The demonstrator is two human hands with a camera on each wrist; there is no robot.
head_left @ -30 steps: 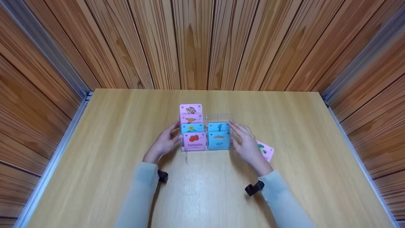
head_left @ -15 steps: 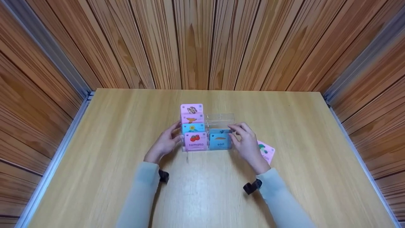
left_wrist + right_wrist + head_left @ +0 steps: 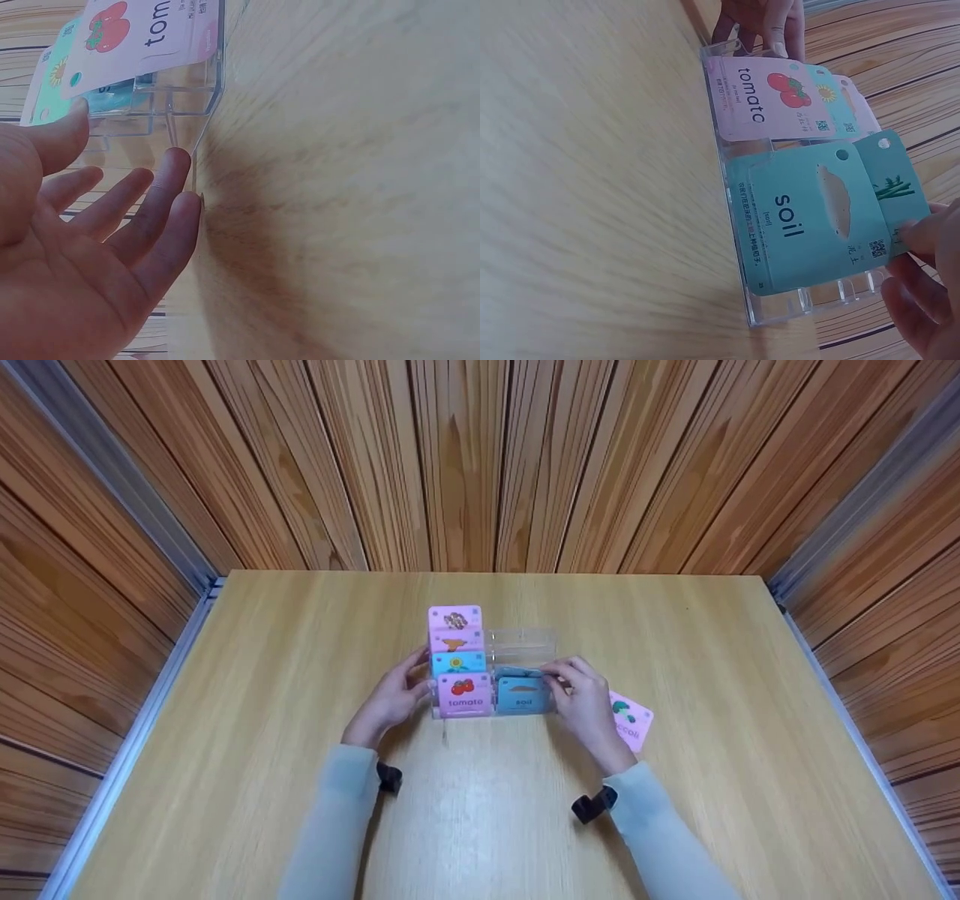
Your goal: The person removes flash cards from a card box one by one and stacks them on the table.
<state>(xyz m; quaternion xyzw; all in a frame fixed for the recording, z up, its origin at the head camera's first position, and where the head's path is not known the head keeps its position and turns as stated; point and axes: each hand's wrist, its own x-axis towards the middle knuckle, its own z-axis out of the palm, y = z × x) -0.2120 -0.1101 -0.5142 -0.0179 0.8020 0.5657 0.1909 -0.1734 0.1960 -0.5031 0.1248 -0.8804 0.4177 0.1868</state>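
A clear stepped card stand (image 3: 525,639) stands mid-table. Its left column holds a pink tomato card (image 3: 465,703) in front, with a blue sunflower card (image 3: 458,662) and two pink cards behind. In the right column sits the blue soil card (image 3: 523,703). Just behind it, my right hand (image 3: 587,701) pinches the edge of a blue card with a green plant (image 3: 891,184), tilted back in the right wrist view. My left hand (image 3: 391,699) rests by the stand's left side, fingers loosely extended, thumb at the tomato card's edge.
A pink broccoli card (image 3: 634,720) lies on the wooden table (image 3: 750,720), partly under my right hand. Wood-panelled walls (image 3: 465,465) rise behind and on both sides. The right column's rear tiers (image 3: 525,654) are bare clear plastic.
My right fingers have taken hold of the green-plant card's right edge. That card has tipped and sunk lower behind the soil card. My left hand has kept its place.
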